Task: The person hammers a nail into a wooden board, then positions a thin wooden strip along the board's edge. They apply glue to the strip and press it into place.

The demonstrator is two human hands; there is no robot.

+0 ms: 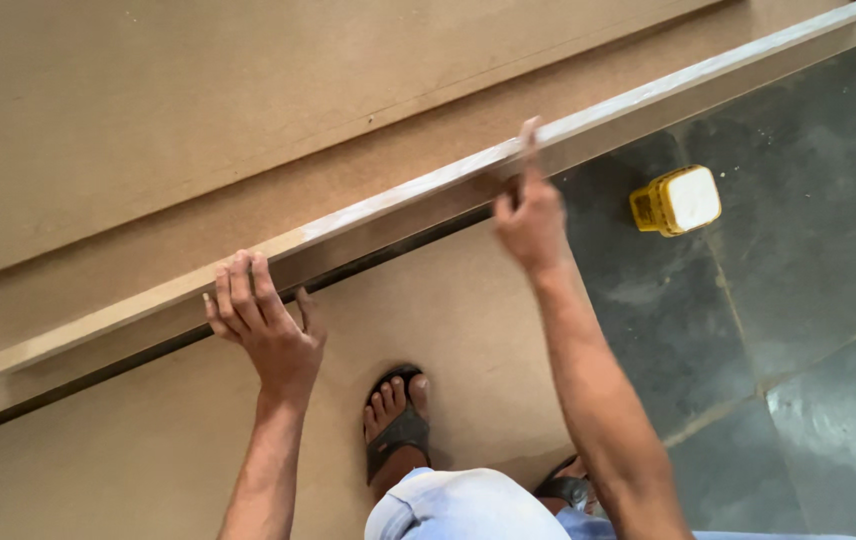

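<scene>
The board's whitened edge [418, 195] runs long and slanted, from low beside the left hand [263, 325] up past the right hand [528, 215] — the nearer to the coated stretch. The right grip pinches a small flat scraper [528, 135] against that edge, arm extended; the left grip's fingers curl over the edge, clamping it.

The light is soft and even, like daylight. The grey floor [808, 300] shines a little. Shadows are faint. The right hand [528, 215] looks a bit blurry.
</scene>
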